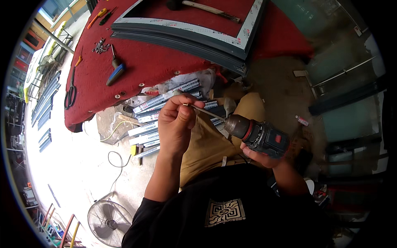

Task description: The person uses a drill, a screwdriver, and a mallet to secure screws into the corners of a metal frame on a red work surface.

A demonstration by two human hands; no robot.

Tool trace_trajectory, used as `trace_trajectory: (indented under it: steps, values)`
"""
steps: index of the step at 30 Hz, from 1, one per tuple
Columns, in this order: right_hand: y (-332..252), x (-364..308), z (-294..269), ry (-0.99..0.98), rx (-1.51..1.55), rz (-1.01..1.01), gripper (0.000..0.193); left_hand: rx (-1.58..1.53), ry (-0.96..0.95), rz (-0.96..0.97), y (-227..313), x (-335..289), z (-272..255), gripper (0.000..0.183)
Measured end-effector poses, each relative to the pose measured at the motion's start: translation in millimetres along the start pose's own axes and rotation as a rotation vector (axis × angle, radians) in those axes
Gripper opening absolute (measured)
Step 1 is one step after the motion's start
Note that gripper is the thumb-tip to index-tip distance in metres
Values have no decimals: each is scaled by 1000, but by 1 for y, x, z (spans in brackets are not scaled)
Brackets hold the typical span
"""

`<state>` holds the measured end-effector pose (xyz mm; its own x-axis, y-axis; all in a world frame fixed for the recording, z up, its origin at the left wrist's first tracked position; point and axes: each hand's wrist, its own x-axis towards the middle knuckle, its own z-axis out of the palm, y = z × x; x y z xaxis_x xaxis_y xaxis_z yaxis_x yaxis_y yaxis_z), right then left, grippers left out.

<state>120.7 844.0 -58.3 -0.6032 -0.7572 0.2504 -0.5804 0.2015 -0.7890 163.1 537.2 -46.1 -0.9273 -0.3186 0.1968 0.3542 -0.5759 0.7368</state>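
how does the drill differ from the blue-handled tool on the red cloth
The drill is gripped in the right hand; the blue-handled tool lies on the red cloth. The drill is bulky, mostly black with red accents; the blue-handled tool is slimmer. Both end in a thin, straight shaft.

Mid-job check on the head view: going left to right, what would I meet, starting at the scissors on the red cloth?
Scissors → blue-and-grey-handled screwdriver → left hand → cordless drill → red-and-white can.
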Motion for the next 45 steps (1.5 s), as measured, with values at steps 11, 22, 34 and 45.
trace_trajectory:
  steps: [11,22,34,45]
  values:
    - [21,-18,-4,-8,-68,125,21,30,-50,-19,-8,2,9,26]
    - [64,-36,-1,28,-184,50,34,114,-92,-82,-23,12,25,28]
    - [64,-14,-13,11,1157,284,37,203,-137,-88,-50,26,54,31]
    - [94,-17,-19,86,1273,306,37,333,-110,-116,-67,41,71,34]
